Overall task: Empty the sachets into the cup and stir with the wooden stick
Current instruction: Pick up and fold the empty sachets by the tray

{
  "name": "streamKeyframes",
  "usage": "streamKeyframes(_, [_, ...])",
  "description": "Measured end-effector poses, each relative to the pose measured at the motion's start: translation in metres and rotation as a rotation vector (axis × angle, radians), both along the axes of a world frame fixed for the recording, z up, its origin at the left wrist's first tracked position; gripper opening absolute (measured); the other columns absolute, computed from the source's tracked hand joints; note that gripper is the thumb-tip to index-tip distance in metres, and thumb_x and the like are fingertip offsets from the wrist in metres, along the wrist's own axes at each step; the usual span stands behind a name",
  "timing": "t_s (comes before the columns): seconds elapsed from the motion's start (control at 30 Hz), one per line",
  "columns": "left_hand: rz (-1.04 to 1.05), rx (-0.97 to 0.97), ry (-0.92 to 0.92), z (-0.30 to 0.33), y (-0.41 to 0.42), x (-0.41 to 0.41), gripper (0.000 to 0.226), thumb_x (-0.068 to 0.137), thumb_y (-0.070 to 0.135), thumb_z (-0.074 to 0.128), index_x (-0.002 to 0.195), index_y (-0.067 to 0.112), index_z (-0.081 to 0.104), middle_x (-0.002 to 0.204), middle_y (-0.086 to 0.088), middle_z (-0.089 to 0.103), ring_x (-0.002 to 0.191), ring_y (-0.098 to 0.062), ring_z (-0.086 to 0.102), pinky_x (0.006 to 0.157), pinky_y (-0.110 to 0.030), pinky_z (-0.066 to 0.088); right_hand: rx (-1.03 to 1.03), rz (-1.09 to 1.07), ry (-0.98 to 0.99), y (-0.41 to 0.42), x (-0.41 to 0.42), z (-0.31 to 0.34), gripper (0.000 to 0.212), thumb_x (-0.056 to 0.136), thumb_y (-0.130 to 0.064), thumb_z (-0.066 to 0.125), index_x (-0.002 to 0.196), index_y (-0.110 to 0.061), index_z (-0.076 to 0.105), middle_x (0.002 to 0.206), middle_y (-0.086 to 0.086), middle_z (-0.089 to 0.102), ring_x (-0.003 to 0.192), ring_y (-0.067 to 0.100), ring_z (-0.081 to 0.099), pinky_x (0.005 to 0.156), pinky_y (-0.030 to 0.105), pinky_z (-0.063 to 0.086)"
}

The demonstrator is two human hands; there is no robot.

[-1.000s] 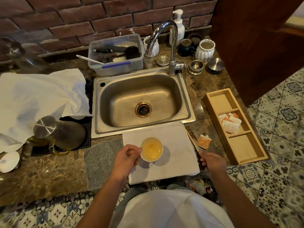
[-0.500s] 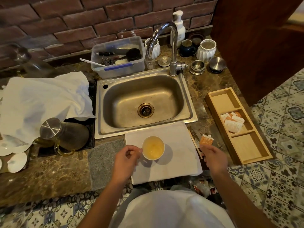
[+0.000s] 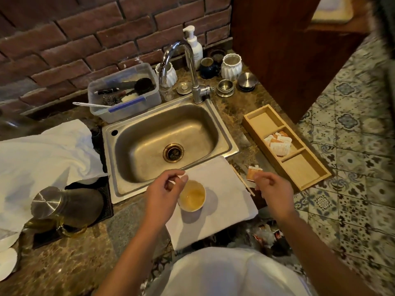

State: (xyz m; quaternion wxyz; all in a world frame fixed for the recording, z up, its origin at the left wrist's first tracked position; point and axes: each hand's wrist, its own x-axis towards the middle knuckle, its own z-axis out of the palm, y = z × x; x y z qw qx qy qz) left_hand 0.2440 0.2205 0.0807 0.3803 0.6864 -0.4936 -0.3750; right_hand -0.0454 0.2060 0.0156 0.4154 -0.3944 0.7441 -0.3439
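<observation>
In the head view, the cup (image 3: pixel 192 195) of yellowish liquid stood just right of the left hand (image 3: pixel 165 189), whose loosely curled fingers held nothing. The right hand (image 3: pixel 271 185), also loose and empty, hovered beside a sachet (image 3: pixel 252 173) and the stick (image 3: pixel 242 179). A careless left hand could knock the cup and spill it.

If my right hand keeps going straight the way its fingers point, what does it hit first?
Most likely the orange sachet lying on the counter just past the right hand, whose fingertips nearly reach it. The hand's height above the counter is unclear.
</observation>
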Motion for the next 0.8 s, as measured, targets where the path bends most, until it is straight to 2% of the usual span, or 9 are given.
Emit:
streamKeyframes(0.1, [-0.126, -0.012, -0.039, 0.005, -0.015, -0.004, 0.01, 0.091, 0.037, 0.071, 0.1, 0.04, 0.072, 0.088, 0.01, 0.072, 0.075, -0.017, 0.065, 0.068, -0.032, 0.054, 0.006, -0.083, 0.016, 0.011, 0.003, 0.003, 0.012, 0.091, -0.026, 0.069, 0.085, -0.034, 0.075, 0.085, -0.002, 0.076, 0.075, 0.025, 0.069, 0.067, 0.045, 0.058])
streamKeyframes(0.17, [-0.216, -0.025, -0.076, 0.01, -0.023, -0.008, 0.011, 0.092, 0.039, 0.07, 0.102, 0.041, 0.07, 0.091, 0.013, 0.071, 0.076, -0.014, 0.066, 0.069, -0.028, 0.053, 0.014, -0.109, 0.048, 0.02, 0.007, 0.006, 0.008, 0.09, -0.028, 0.072, 0.086, -0.035, 0.074, 0.082, -0.005, 0.075, 0.077, 0.025, 0.071, 0.069, 0.046, 0.059])
streamKeyframes(0.3, [-0.348, -0.032, -0.1, 0.015, -0.04, -0.016, 0.016, 0.093, 0.038, 0.068, 0.107, 0.033, 0.071, 0.095, 0.013, 0.07, 0.079, -0.011, 0.066, 0.071, -0.024, 0.052, 0.029, -0.169, 0.091, 0.032, 0.015, 0.011, 0.009, 0.091, -0.027, 0.069, 0.095, -0.027, 0.078, 0.089, -0.011, 0.074, 0.081, 0.013, 0.069, 0.07, 0.033, 0.056])
streamKeyframes(0.43, [-0.479, -0.034, -0.165, 0.013, -0.053, -0.031, 0.019, 0.093, 0.038, 0.067, 0.11, 0.03, 0.072, 0.095, 0.01, 0.069, 0.084, -0.008, 0.063, 0.07, -0.021, 0.051, 0.056, -0.237, 0.118, 0.041, 0.015, 0.008, 0.012, 0.09, -0.033, 0.07, 0.098, -0.028, 0.078, 0.088, -0.013, 0.074, 0.082, 0.01, 0.069, 0.069, 0.028, 0.057])
streamKeyframes(0.57, [-0.583, -0.041, -0.191, 0.013, -0.069, -0.051, 0.021, 0.093, 0.038, 0.068, 0.112, 0.029, 0.072, 0.096, 0.009, 0.07, 0.083, -0.008, 0.064, 0.071, -0.03, 0.057, 0.083, -0.272, 0.097, 0.041, 0.011, 0.004, 0.012, 0.091, -0.03, 0.071, 0.1, -0.023, 0.076, 0.086, -0.008, 0.073, 0.077, 0.005, 0.066, 0.06, 0.018, 0.044])
streamKeyframes(0.73, [-0.688, 0.009, -0.273, 0.003, -0.099, -0.083, 0.028, 0.093, 0.039, 0.068, 0.117, 0.024, 0.07, 0.098, 0.003, 0.07, 0.078, -0.009, 0.062, 0.071, -0.03, 0.055, 0.146, -0.254, 0.091, 0.022, -0.003, -0.013, 0.021, 0.089, -0.037, 0.072, 0.104, -0.022, 0.074, 0.091, -0.001, 0.074, 0.083, 0.013, 0.067, 0.07, 0.027, 0.051])
streamKeyframes(0.8, [-0.719, 0.034, -0.318, -0.006, -0.112, -0.098, 0.032, 0.093, 0.04, 0.068, 0.121, 0.023, 0.069, 0.105, 0.001, 0.071, 0.086, -0.011, 0.062, 0.074, -0.028, 0.053, 0.158, -0.213, 0.131, 0.013, -0.01, -0.021, 0.025, 0.088, -0.039, 0.072, 0.106, -0.022, 0.073, 0.091, -0.001, 0.074, 0.082, 0.012, 0.066, 0.074, 0.032, 0.054])
